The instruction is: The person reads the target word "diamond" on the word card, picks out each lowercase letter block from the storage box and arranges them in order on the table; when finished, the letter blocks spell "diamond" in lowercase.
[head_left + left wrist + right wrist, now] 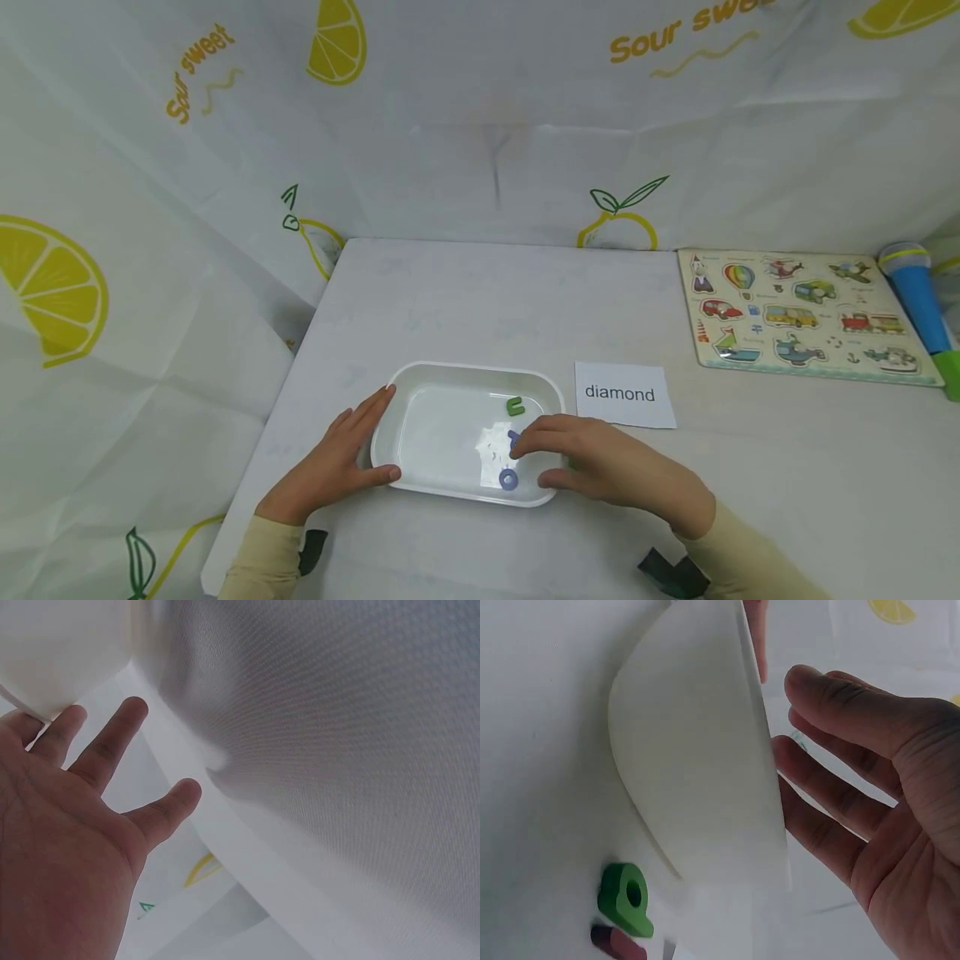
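Note:
A white tray (442,417) lies before me with a green letter (515,406), a blue-purple letter (513,437) and a blue-purple ring-shaped letter (508,479) near its right end. My left hand (345,458) touches the tray's left end, fingers spread and fairly straight. Over the right rim reaches my right hand (592,458), fingers loosely bent above the blue-purple letters, thumb apart. Nothing shows between its fingers in the right wrist view. Outside the tray, a green letter (625,900) and a dark red piece (619,943) lie on the table.
A white card (622,394) printed "diamond" lies right of the tray. Farther right are a vehicle picture puzzle board (810,321) and a blue toy microphone (918,304). A lemon-print cloth (480,125) hangs behind the table (510,292).

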`<state>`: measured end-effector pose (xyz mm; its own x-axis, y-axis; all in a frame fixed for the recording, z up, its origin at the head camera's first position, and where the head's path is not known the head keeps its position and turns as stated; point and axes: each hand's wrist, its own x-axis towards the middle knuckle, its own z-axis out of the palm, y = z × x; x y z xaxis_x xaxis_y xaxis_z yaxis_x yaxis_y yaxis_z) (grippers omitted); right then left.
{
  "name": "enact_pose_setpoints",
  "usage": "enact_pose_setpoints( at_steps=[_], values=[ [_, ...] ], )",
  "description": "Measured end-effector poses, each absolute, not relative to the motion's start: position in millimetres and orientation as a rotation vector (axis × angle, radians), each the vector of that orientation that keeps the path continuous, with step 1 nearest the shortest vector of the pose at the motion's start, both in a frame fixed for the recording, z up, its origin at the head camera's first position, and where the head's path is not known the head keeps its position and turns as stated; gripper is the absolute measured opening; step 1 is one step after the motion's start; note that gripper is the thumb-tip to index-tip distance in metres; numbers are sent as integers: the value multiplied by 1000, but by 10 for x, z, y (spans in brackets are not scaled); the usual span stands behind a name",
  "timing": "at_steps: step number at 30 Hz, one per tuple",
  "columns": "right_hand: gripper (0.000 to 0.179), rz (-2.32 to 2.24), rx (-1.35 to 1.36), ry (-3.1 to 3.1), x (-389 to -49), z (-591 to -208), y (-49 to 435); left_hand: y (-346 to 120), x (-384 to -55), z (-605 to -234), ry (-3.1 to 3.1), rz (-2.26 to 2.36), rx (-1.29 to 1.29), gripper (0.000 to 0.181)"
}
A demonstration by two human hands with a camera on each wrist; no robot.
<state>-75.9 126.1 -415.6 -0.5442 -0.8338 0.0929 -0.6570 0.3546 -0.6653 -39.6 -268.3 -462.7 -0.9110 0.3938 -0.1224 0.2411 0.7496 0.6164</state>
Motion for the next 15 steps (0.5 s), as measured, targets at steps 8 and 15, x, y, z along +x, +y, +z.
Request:
enact_pose_setpoints(
  at_steps=[8,15],
  values=[
    [35,-684,-1476,2301,-791,-4277,856,-2690,-393,-4646,2707,915,496,111],
    [38,-523,-1465,2314,-798,-4413,655,-2684,-389,-4645,2705,923,491,111]
  ],
)
